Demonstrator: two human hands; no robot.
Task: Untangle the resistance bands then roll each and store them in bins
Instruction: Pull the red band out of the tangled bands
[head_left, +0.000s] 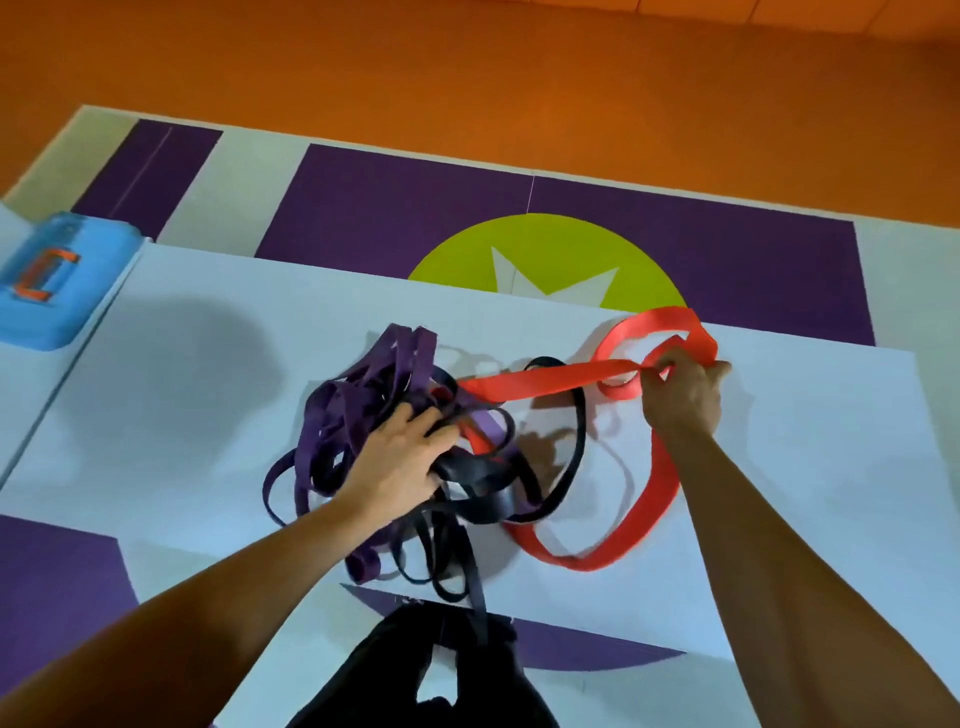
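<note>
A tangle of resistance bands lies on the white table (208, 364). Purple bands (358, 395) pile up at its left, black bands (483, 493) run through the middle and hang over the near edge, and a wide red band (654, 499) loops out to the right. My left hand (400, 457) presses down on the heap, its fingers curled into the purple and black bands. My right hand (680, 389) pinches the red band at the far right and holds a stretch of it taut, lifted off the table, back toward the pile.
A blue bin (57, 280) with an orange handle stands at the table's far left corner. Beyond the table the floor is purple, white and orange with a green circle. My dark-clothed legs show below the near edge.
</note>
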